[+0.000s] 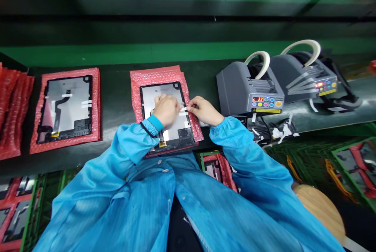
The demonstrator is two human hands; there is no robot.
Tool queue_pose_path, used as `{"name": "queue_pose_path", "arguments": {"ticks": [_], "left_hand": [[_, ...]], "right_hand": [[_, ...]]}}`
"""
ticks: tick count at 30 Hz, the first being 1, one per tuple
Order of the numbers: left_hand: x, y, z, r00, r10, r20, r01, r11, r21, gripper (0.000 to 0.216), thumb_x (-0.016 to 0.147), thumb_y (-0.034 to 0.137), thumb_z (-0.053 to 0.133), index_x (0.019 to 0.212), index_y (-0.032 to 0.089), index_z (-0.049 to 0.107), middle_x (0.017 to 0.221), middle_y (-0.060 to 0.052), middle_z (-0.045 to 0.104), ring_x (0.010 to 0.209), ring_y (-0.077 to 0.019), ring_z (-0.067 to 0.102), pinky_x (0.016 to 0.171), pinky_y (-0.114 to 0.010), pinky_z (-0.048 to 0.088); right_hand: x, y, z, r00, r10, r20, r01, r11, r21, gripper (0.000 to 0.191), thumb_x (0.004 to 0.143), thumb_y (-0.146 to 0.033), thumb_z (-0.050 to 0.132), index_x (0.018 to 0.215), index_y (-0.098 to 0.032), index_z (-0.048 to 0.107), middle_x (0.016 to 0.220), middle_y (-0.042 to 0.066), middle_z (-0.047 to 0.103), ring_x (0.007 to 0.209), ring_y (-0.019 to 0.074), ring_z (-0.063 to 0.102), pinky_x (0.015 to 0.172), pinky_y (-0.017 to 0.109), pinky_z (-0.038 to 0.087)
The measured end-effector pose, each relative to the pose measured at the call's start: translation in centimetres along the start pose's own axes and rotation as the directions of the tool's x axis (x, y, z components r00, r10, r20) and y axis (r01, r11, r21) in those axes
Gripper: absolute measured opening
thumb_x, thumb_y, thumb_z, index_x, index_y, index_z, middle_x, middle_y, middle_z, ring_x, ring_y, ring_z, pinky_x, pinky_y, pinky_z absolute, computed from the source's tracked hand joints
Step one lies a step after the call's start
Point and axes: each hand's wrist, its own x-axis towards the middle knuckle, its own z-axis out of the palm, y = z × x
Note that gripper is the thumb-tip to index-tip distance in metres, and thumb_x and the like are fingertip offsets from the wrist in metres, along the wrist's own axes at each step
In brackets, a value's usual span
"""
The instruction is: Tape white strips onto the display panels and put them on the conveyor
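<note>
A tablet screen panel (185, 136), dark-framed with a silvery back, lies in front of me on red bubble wrap (155, 72). My left hand (166, 110) is over the panel, its fingers curled in and closed at the left end of a short strip of white tape (183, 109). Whether these fingers grip the tape or press it down is hidden. At the panel's right edge, my right hand (205, 111) pinches the strip's other end between thumb and fingertips. Another strip of tape is just below it on the panel.
A second screen panel (73, 107) rests on bubble wrap to the left, beside stacked red bubble-wrap bags (13, 115). Two tape dispensers (249, 91) stand on the right, with tape scraps (283, 131) and cables near them. Green crates (342, 166) and a wooden stool (320, 209) are below the bench.
</note>
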Motion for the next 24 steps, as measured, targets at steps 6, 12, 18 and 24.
{"name": "queue_pose_path", "arguments": {"ticks": [6,12,18,24], "left_hand": [[-0.2,-0.2,0.4,0.999,0.038,-0.03,-0.038,0.999,0.024,0.026,0.089,0.028,0.048,0.07,0.017,0.063,0.091,-0.012,0.066,0.103,-0.0307,0.05,0.089,-0.047,0.034],[-0.4,-0.5,0.3,0.998,0.032,-0.051,-0.03,0.999,0.034,0.016,0.085,0.026,0.055,0.072,0.017,0.061,0.091,-0.012,0.065,0.104,-0.0322,0.051,0.089,-0.048,0.035],[-0.1,-0.2,0.1,0.998,-0.022,-0.054,0.022,1.0,-0.004,0.014,0.081,0.03,0.064,0.083,0.019,0.057,0.098,-0.01,0.064,0.108,-0.0328,0.05,0.09,-0.047,0.035],[-2.8,-4.3,-3.7,0.957,-0.145,-0.253,0.139,0.989,-0.042,0.013,0.082,0.029,0.061,0.091,0.021,0.058,0.098,-0.006,0.063,0.107,-0.0292,0.051,0.092,-0.044,0.036]], "right_hand": [[0.2,-0.5,0.2,0.999,0.041,-0.012,-0.041,0.999,0.005,0.014,0.071,-0.017,0.065,0.061,-0.018,0.056,0.068,-0.001,0.049,0.067,0.0137,0.049,0.07,0.029,0.042],[0.6,0.5,0.4,0.952,0.274,0.133,-0.299,0.927,0.226,0.039,0.062,-0.042,0.08,0.052,-0.019,0.05,0.046,-0.006,0.045,0.044,0.0071,0.037,0.044,0.023,0.029],[1.3,1.6,-0.5,0.834,0.393,0.388,-0.499,0.837,0.224,0.054,0.057,-0.057,0.082,0.046,-0.017,0.048,0.035,-0.003,0.045,0.031,0.0048,0.034,0.033,0.02,0.015],[0.7,-0.1,-1.5,0.919,0.344,0.194,-0.391,0.863,0.321,0.035,0.081,-0.042,0.069,0.063,-0.016,0.056,0.048,-0.002,0.055,0.037,0.0055,0.044,0.036,0.017,0.029]]}}
